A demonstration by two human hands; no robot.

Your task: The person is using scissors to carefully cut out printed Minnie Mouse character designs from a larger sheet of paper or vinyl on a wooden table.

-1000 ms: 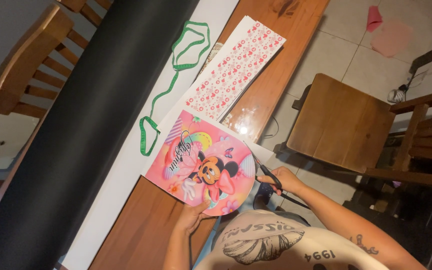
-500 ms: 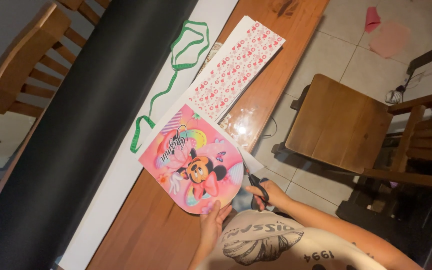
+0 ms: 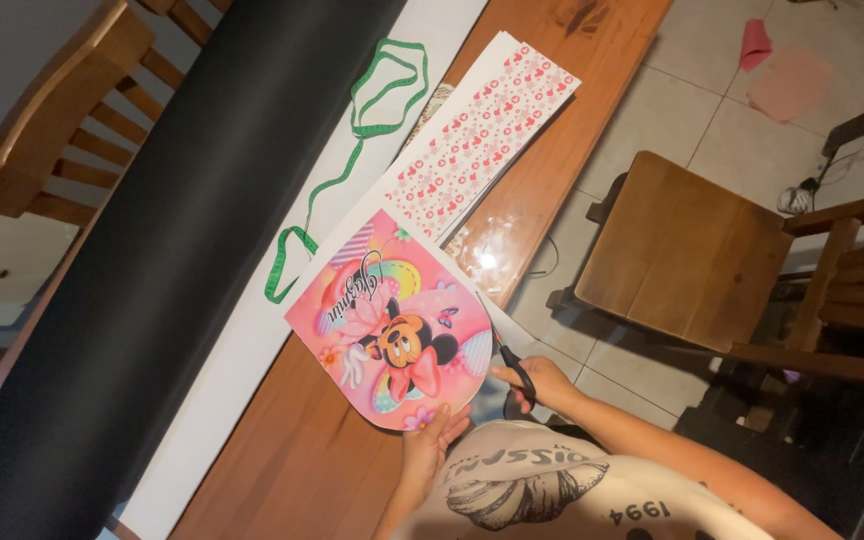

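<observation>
- Right hand [image 3: 542,385] fingers [image 3: 512,377] curling through black scissors [image 3: 508,362], blades meeting the pink cartoon sheet [image 3: 392,325] edge.
- Left hand [image 3: 432,440] fingers [image 3: 449,424] pinching that sheet's lower rim.
- Lying beyond: patterned paper [image 3: 477,135], green tape measure [image 3: 347,165], wooden counter [image 3: 302,470].

Both hands, left [image 3: 430,440] and right [image 3: 542,383], grip closed.

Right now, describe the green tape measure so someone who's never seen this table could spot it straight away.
Start at the long wooden table and find the broad black roll lying along it, with a white sheet beside it. On that white sheet lies the green tape measure, a thin looping ribbon. It is the only green, stringy thing there; the neighbouring heart-patterned sheets are flat and pink.
</observation>
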